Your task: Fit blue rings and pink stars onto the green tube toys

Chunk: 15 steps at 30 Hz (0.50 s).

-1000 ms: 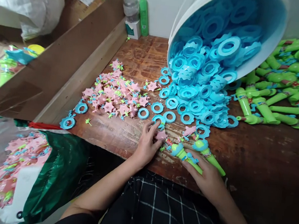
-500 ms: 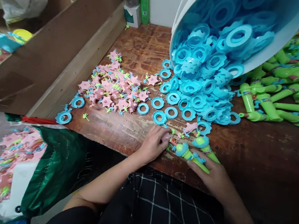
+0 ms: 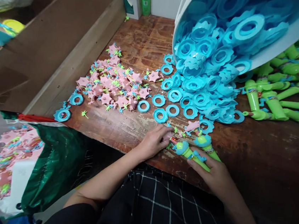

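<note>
My right hand (image 3: 214, 172) is wrapped round the lower part of a green toy stick (image 3: 188, 152) with a blue wavy ring on it. Its red-striped tip points left, towards my left hand (image 3: 153, 142). The fingers of that hand are curled closed at the tip, around something pale pink that is mostly hidden. A second green stick (image 3: 207, 143), also with a blue ring, lies just beyond my right hand, close to its fingers. Beside the tips are a pink star piece (image 3: 192, 125) and small green and blue bits.
Pink star pieces (image 3: 112, 81) lie heaped at the left on the wooden table (image 3: 147, 33). Blue rings (image 3: 195, 84) spill from a tipped white bucket (image 3: 269, 62). Green sticks (image 3: 297, 77) pile up at the right. A green bag (image 3: 51, 158) with pink pieces hangs below the left edge.
The view has shifted slightly, so the bucket and green pile appear further right. Both hands keep nearly the same place and grip on the stick and at its tip.
</note>
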Available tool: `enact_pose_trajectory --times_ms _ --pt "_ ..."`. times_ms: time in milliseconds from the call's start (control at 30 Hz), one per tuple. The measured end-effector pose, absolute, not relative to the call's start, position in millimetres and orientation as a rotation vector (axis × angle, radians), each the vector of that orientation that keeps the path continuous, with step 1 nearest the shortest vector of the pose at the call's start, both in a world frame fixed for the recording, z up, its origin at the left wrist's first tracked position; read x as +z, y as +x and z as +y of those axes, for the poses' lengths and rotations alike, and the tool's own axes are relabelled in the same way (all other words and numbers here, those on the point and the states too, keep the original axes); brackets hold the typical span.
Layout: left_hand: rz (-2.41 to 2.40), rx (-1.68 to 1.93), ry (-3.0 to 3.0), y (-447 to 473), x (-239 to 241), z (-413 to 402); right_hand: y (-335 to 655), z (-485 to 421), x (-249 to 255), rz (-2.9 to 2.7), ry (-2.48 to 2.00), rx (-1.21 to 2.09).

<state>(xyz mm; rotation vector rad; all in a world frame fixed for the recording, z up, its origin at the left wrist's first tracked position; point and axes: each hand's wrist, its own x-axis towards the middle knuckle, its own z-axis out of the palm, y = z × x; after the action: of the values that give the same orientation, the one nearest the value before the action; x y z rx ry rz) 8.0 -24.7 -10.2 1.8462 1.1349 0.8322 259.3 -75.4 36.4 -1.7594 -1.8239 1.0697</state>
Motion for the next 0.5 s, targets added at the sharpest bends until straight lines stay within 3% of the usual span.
enact_pose_trajectory --times_ms 500 --pt "1.050 0.816 1.819 4 -11 -22 263 -66 48 -1.748 -1.857 1.340"
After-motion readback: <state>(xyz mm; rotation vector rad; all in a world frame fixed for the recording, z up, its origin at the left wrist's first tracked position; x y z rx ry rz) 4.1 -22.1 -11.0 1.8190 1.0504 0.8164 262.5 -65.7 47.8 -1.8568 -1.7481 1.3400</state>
